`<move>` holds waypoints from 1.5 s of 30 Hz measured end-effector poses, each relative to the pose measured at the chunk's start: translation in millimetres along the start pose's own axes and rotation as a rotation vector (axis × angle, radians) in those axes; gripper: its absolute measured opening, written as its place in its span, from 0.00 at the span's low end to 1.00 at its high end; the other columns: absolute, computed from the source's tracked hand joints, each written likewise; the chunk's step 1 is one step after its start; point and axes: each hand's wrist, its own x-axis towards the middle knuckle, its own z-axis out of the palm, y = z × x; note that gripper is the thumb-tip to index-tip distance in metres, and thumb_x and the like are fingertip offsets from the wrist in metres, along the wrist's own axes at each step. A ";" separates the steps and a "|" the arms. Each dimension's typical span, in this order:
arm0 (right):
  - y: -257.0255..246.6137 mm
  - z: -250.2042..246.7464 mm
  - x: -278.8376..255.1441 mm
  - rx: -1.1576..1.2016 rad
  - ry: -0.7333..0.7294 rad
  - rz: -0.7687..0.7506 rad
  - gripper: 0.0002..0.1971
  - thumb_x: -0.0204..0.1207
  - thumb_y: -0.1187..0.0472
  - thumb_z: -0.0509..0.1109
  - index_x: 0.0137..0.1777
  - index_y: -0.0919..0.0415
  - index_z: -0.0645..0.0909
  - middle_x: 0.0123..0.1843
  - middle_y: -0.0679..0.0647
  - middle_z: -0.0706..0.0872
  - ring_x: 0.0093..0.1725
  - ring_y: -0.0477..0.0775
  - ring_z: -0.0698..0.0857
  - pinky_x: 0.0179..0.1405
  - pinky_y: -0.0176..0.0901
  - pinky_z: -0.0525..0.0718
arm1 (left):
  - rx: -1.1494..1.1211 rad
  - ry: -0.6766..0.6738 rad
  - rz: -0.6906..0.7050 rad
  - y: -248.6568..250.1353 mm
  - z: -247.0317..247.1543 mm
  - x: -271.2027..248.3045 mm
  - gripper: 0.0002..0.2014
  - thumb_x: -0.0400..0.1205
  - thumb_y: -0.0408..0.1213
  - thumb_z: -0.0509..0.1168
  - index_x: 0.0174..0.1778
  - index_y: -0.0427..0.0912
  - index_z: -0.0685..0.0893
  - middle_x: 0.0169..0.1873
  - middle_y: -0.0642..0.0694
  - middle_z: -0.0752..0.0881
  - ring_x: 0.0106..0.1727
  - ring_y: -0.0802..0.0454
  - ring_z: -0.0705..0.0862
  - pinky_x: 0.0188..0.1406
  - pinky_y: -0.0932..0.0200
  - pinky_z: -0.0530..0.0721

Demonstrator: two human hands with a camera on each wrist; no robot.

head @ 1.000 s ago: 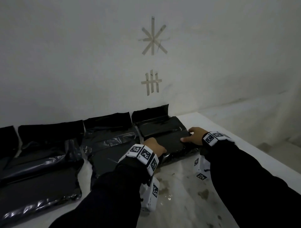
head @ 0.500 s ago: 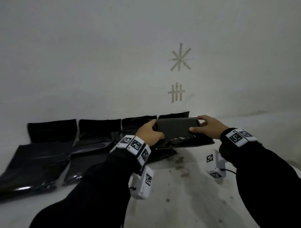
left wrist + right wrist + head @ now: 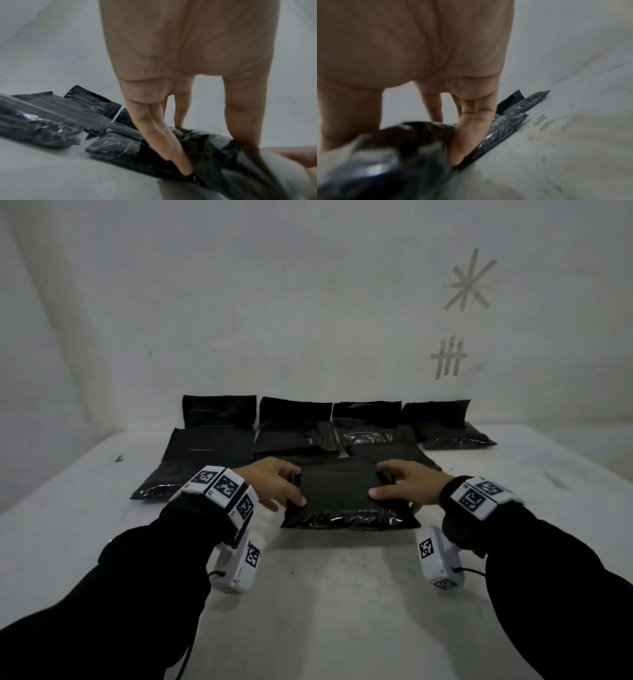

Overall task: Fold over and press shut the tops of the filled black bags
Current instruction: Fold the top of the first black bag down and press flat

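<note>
A filled black bag lies crosswise in front of me, held by both ends. My left hand grips its left end, thumb on top and fingers under the edge. My right hand grips the right end the same way. In the left wrist view my fingers wrap the crinkled plastic of the bag. The right wrist view shows my right hand's fingers curled under the bag. Whether the bag rests on the table or hangs just above it, I cannot tell.
Several other black bags lie in a row behind the held one, their open flaps standing against the white wall. The white table has stains and stretches toward me. Tape marks are on the wall at the right.
Both hands lifted the bag from the right end of the row and brought it down in front of the row, nearer to me. The head view swung left.
</note>
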 end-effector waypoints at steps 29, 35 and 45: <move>15.8 3.3 55.4 0.377 0.099 0.332 0.03 0.76 0.66 0.72 0.45 0.66 0.80 0.31 0.57 0.79 0.27 0.48 0.72 0.21 0.32 0.68 | -0.304 0.339 -0.273 -31.4 4.3 54.1 0.12 0.77 0.36 0.73 0.31 0.39 0.79 0.22 0.45 0.74 0.08 0.60 0.69 0.10 0.72 0.64; 23.7 3.2 59.5 0.662 0.127 0.246 0.12 0.78 0.69 0.68 0.37 0.58 0.71 0.40 0.55 0.83 0.35 0.50 0.85 0.24 0.33 0.80 | -0.544 0.342 -0.197 -29.2 3.1 59.7 0.10 0.80 0.42 0.69 0.38 0.40 0.79 0.32 0.46 0.82 0.22 0.56 0.84 0.12 0.69 0.69; 27.0 8.4 54.4 0.751 0.078 0.065 0.11 0.85 0.62 0.59 0.39 0.57 0.66 0.59 0.63 0.75 0.45 0.61 0.91 0.32 0.49 0.88 | -0.698 0.286 -0.048 -29.0 9.6 54.7 0.15 0.86 0.41 0.59 0.33 0.45 0.66 0.46 0.49 0.78 0.33 0.45 0.90 0.27 0.57 0.86</move>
